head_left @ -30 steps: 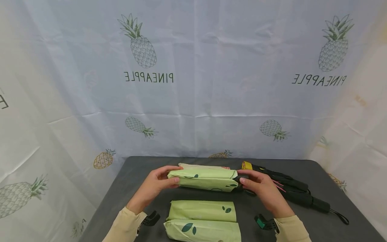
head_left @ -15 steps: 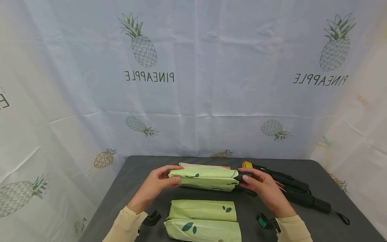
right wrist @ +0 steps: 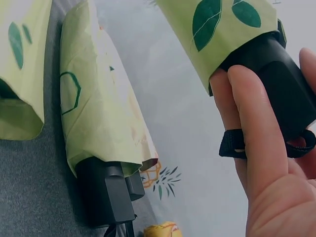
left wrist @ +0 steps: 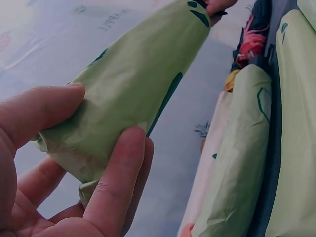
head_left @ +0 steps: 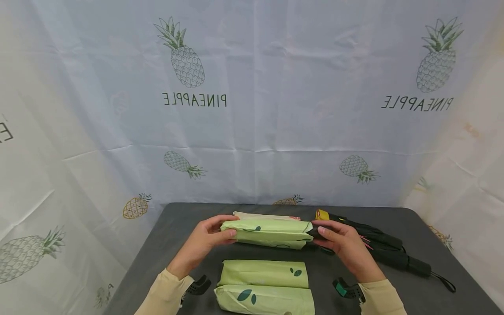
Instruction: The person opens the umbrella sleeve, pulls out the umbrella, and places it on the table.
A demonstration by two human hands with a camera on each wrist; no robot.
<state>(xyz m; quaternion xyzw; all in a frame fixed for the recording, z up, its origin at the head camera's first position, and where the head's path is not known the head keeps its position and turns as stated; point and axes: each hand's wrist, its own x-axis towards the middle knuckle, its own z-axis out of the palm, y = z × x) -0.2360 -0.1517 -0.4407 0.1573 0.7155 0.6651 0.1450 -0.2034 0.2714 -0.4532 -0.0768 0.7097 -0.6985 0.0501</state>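
A folded umbrella in a light green, leaf-print sleeve is held between both hands. My left hand pinches the crumpled closed end, thumb on one side and fingers on the other. At the other end, my right hand grips the black handle, which sticks out of the sleeve with a dark wrist strap. Another green-sleeved umbrella lies on the table, its black handle exposed. The held one overlaps it in the head view. Beside it is a pale pinkish sleeved umbrella.
Two green leaf-print sleeves lie side by side nearer the front of the dark table. Black folded umbrellas, one with a yellow end, lie to the right. A pineapple-print curtain hangs behind and at the sides.
Both hands and the held umbrella have shifted very slightly to the right. The grips are the same, and the things on the table lie as before.
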